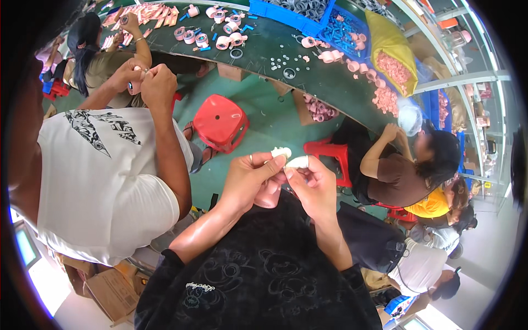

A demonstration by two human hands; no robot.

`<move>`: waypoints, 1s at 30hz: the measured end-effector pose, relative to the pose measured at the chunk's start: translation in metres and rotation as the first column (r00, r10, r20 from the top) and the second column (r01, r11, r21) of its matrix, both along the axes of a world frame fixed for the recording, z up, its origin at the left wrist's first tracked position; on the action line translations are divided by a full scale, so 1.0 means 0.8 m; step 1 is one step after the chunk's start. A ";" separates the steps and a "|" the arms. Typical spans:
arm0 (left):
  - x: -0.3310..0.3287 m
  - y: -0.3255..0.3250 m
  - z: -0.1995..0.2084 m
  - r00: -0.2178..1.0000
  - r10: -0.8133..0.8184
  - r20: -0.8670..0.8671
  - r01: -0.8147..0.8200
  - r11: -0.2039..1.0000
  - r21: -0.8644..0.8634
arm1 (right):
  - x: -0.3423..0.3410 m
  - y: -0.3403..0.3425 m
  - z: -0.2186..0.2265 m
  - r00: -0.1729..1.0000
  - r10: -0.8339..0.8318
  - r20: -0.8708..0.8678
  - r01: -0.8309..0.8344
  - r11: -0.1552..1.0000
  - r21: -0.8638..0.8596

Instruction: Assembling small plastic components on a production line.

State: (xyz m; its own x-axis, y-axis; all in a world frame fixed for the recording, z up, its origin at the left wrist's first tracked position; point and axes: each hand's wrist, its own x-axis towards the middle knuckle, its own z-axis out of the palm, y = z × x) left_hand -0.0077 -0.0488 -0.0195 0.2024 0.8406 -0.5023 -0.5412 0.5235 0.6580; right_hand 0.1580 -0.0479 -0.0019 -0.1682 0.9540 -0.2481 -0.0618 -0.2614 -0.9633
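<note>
In front of my dark top, my two hands meet at chest height. My left hand (248, 179) is closed, pinching a small cream-coloured knobbly part (281, 152) between thumb and fingers. Beside it, my right hand (314, 181) is also closed, its thumb against the index finger, which wears a white finger cover (298, 162). Whatever its fingertips grip is hidden. A smooth pink rounded piece (268, 198) shows below my left fingers, partly covered by them; which hand bears it I cannot tell.
Ahead stands a dark green table (253, 63) with pink round parts (234, 38), a blue crate (294, 16) and a yellow sack (390, 52) of pink pieces. A red stool (220, 121) is ahead left. Co-workers sit close: a white-shirted person (104, 181) left, a brown-shirted person (404, 173) right.
</note>
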 end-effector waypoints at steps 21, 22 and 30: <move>0.029 0.059 -0.027 0.989 0.025 0.149 -0.028 0.999 0.023 | 0.021 0.040 -0.040 0.987 -0.004 -0.162 0.005 1.000 0.007; 0.032 0.066 -0.024 0.995 0.058 0.086 -0.060 0.998 0.023 | 0.019 0.043 -0.038 0.987 0.019 -0.160 -0.009 0.998 0.066; 0.085 0.126 0.013 0.586 0.307 -0.750 0.291 0.784 0.548 | 0.057 0.123 -0.092 0.990 0.136 -0.028 -0.137 0.991 -0.004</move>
State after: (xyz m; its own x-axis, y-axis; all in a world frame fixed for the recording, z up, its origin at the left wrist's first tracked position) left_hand 0.0603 0.0520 -0.0090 -0.0171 0.9922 0.1234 0.3331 -0.1107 0.9364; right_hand 0.2033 0.0505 -0.0758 -0.3036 0.9203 -0.2468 -0.0518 -0.2746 -0.9602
